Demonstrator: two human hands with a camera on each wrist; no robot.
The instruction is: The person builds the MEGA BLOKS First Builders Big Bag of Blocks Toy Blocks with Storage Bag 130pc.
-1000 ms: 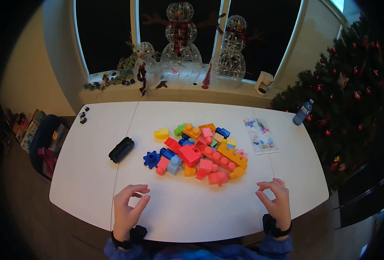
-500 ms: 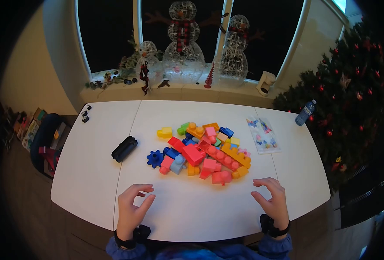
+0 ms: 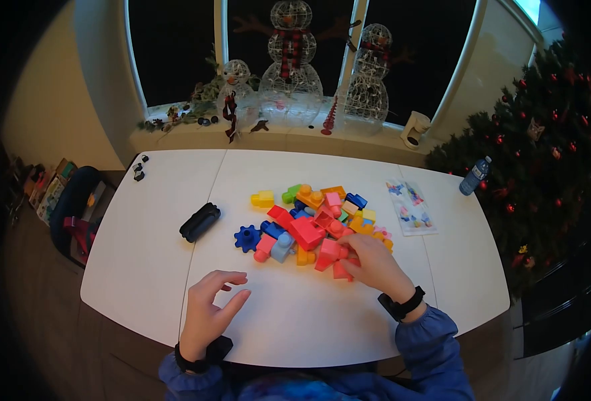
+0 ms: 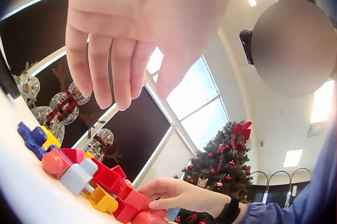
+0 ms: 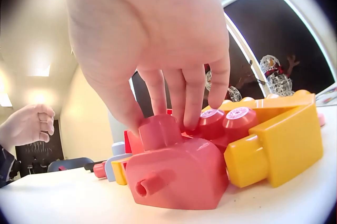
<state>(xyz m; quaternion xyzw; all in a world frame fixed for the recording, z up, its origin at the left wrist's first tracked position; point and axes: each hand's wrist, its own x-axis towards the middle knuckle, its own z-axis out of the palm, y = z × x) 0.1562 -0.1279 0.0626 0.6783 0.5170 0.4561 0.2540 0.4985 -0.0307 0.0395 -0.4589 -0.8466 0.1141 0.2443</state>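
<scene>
Colourful building blocks lie in a pile, with a red block (image 3: 305, 233) near its middle and a blue gear (image 3: 247, 238) at its left. At the pile's front right, my right hand (image 3: 377, 266) reaches down over a pink block (image 3: 340, 271). In the right wrist view that hand (image 5: 152, 34) pinches the raised stud of the pink block (image 5: 176, 174), thumb on one side and fingertips on the other; their exact contact is partly hidden. My left hand (image 3: 207, 313) hovers above the table's front, fingers loosely bent, holding nothing; the left wrist view shows its fingers (image 4: 124, 71) hanging down.
A black case (image 3: 200, 222) lies left of the pile on the white table (image 3: 135, 267). A picture sheet (image 3: 412, 208) and a water bottle (image 3: 475, 176) are to the right. Small black items (image 3: 139, 172) sit at the back left corner.
My right hand has moved forward and left from the table's front onto the pink block. My left hand stays raised in nearly the same pose. The head view has shifted slightly.
</scene>
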